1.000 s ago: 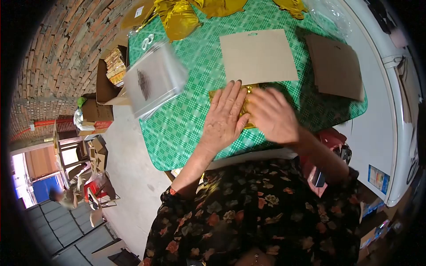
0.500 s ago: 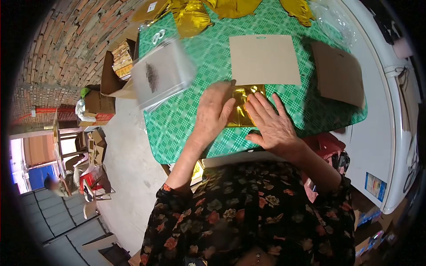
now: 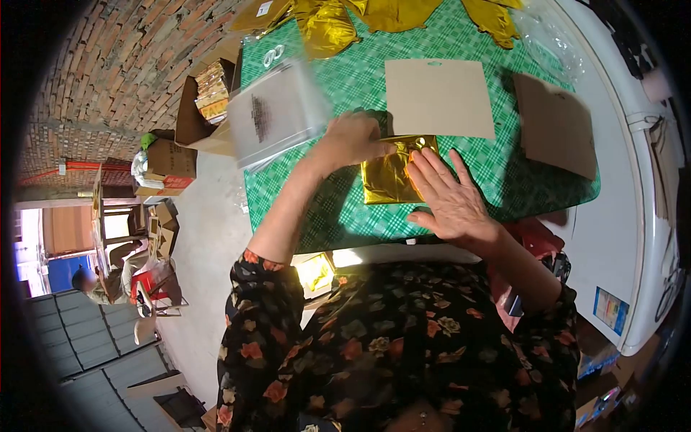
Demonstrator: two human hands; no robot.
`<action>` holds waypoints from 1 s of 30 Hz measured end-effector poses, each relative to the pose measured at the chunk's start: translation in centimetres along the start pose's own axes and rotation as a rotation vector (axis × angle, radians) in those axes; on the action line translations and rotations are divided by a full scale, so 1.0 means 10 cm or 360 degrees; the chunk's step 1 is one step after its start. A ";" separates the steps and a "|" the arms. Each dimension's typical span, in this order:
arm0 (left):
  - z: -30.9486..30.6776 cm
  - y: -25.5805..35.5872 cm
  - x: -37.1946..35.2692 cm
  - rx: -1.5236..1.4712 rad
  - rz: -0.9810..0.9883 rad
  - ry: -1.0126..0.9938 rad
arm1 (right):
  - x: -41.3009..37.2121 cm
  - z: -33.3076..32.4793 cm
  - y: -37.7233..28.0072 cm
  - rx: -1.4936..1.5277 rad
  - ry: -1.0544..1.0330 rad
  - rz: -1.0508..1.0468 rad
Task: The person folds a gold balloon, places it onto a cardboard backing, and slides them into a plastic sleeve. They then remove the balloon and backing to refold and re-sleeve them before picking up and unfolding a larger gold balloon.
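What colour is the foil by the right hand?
The foil is shiny gold, best seen in the head view.

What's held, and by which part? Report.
Nothing in the right hand, which lies flat, partly on the gold packet. Whether the blurred left hand holds anything cannot be told.

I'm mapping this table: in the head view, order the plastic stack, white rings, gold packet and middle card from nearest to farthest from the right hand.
From the right hand:
1. Gold packet, at its fingertips.
2. Middle card, just beyond the packet.
3. Plastic stack, off to the left.
4. White rings, far left, beyond the plastic stack.
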State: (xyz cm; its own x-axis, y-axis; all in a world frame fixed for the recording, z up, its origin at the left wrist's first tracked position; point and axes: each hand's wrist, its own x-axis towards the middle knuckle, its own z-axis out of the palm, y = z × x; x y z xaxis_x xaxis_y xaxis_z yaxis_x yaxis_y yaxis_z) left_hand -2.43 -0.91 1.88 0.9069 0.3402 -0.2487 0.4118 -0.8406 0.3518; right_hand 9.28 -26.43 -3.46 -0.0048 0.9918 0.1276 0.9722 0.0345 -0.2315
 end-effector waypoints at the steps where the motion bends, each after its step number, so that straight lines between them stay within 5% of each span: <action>1: -0.08 0.05 0.02 -0.0071 -0.0054 -0.0135 | 0.00 -0.01 0.01 0.0000 -0.0004 -0.0011; 3: -0.23 0.15 0.05 -0.0211 -0.0166 -0.0407 | 0.00 -0.03 0.04 -0.0004 -0.0027 -0.0037; 12: 0.03 0.05 0.16 -0.0853 -0.0014 -0.0503 | 0.04 -0.05 0.19 -0.0115 -0.0111 -0.0169; 15: -0.02 0.11 0.09 -0.0871 -0.0266 -0.0615 | 0.01 -0.06 0.20 -0.0172 -0.0055 -0.0217; 18: 0.16 -0.08 0.06 -0.0964 -0.0065 -0.0541 | -0.07 -0.14 -0.03 -0.0131 -0.0017 -0.0266; 22: 0.21 -0.01 -0.12 -0.1214 -0.0180 -0.0473 | -0.21 0.07 -0.35 -0.0060 0.0382 -0.0358; 30: 0.43 0.08 -0.52 -0.1293 -0.0262 0.0002 | -0.24 0.04 -0.46 0.0182 0.0267 -0.0181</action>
State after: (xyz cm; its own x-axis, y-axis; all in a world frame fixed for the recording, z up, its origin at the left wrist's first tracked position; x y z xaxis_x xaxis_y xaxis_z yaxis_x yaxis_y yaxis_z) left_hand -7.26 -5.14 -0.42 0.8292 0.4333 -0.3531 0.4751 -0.2135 0.8536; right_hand 4.72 -28.94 -3.11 -0.0648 0.9467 0.3156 0.9347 0.1684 -0.3131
